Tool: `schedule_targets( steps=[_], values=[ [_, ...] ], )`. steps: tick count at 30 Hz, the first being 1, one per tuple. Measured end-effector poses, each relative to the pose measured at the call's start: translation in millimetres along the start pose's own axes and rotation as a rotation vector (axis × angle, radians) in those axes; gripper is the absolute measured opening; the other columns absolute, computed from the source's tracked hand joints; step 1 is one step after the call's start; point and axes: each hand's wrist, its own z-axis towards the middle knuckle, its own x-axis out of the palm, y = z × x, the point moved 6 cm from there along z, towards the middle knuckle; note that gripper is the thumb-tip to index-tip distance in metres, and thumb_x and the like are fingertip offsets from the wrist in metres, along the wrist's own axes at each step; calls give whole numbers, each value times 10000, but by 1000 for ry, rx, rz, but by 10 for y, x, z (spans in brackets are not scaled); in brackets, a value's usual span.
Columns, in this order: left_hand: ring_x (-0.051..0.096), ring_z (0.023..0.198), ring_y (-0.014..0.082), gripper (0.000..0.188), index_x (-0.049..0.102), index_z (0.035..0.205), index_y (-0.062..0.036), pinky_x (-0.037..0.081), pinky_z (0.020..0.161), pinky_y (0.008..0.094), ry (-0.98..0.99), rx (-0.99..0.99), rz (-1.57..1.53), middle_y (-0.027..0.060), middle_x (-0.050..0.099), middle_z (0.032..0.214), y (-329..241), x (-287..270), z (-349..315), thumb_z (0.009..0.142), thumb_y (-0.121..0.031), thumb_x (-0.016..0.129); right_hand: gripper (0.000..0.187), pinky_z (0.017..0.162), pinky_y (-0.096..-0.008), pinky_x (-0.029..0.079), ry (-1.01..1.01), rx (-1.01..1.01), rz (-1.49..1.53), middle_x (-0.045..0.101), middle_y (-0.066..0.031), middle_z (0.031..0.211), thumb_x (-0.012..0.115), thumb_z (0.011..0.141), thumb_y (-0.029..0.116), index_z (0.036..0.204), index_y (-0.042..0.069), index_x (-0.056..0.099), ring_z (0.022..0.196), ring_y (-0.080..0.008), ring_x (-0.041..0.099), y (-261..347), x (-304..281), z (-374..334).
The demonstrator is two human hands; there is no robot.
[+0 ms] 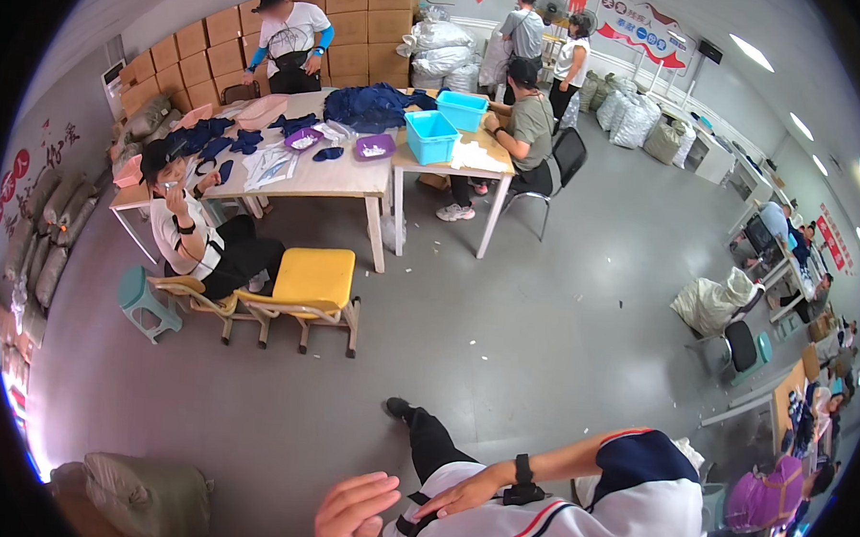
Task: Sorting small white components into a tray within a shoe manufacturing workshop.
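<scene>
My left hand [352, 513] comes up from the lower edge, fingers apart and holding nothing. It hovers just left of a person in a white and navy shirt [572, 524] who is bent over right in front of me. That person's own hand [451, 500], with a black wristband [522, 469], rests on their waist, and their black-trousered leg [425, 436] stretches out over the grey floor. My right hand is out of sight.
A yellow chair [309, 281] and a teal stool [141, 299] stand by tables [338, 178] with dark blue cloth pieces, purple bowls and blue bins [430, 136]. People sit and stand around them. Cardboard boxes [364, 16] line the far wall; filled sacks [147, 496] lie at lower left.
</scene>
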Motion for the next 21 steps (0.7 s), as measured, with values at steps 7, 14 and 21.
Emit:
schedule_targets(
  steps=[7, 14, 21],
  values=[
    [607, 1206, 359, 276, 705, 1170, -9, 453, 1051, 422, 102, -479, 67, 166, 680, 1260, 1450, -191, 193, 1013, -129, 513, 509, 1193, -334, 285, 205, 89, -64, 440, -138, 1564, 399, 1108, 278, 1556, 40, 360, 1443, -239, 393, 86, -1801, 669],
    [585, 1259, 286, 341, 588, 1348, -47, 435, 1073, 353, -37, -651, -182, 135, 619, 1364, 2422, -530, 230, 1031, -144, 503, 514, 1084, -357, 407, 419, 71, -188, 585, -176, 1402, 488, 1069, 351, 1452, 8, 490, 1276, -264, 552, 460, -2907, 1315],
    [575, 1264, 299, 381, 576, 1377, -76, 446, 1061, 376, -164, -805, -130, 114, 622, 1360, 2892, -1329, -32, 1031, -229, 528, 452, 1051, -370, 442, 433, 217, -257, 629, -136, 1355, 513, 1051, 324, 1427, 78, 557, 1215, -270, 596, 702, -3552, 2254]
  ],
)
